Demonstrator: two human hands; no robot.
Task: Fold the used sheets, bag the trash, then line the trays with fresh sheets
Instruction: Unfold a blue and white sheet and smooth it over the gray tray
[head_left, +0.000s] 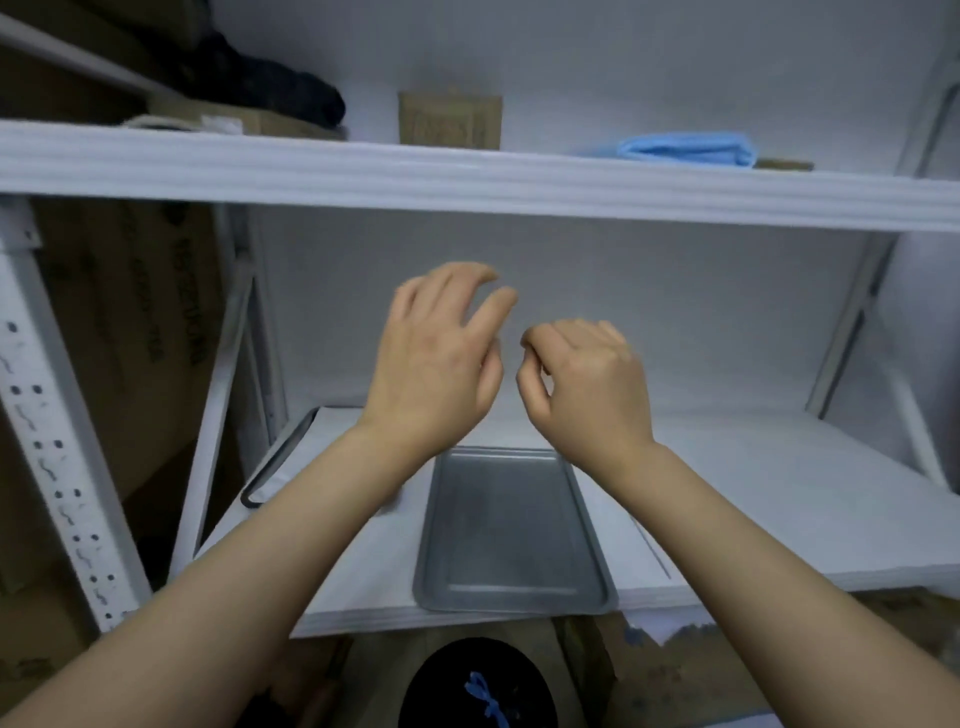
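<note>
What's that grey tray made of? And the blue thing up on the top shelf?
The grey tray looks like metal, maybe aluminium: it has a dull silvery sheen, a thin raised rim and rounded corners. The blue thing looks like soft cloth or nonwoven sheet, folded: it is matte with rounded folds. The blur leaves the exact fabric open.

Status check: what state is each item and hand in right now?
Grey tray: bare, no sheet, flat on the lower shelf.
Blue cloth: folded, on the upper shelf.
Black bag: under the lower shelf, blue tie showing.
Left hand: raised, fingers loose, empty.
Right hand: raised, fingers curled, nothing visible in it.
</note>
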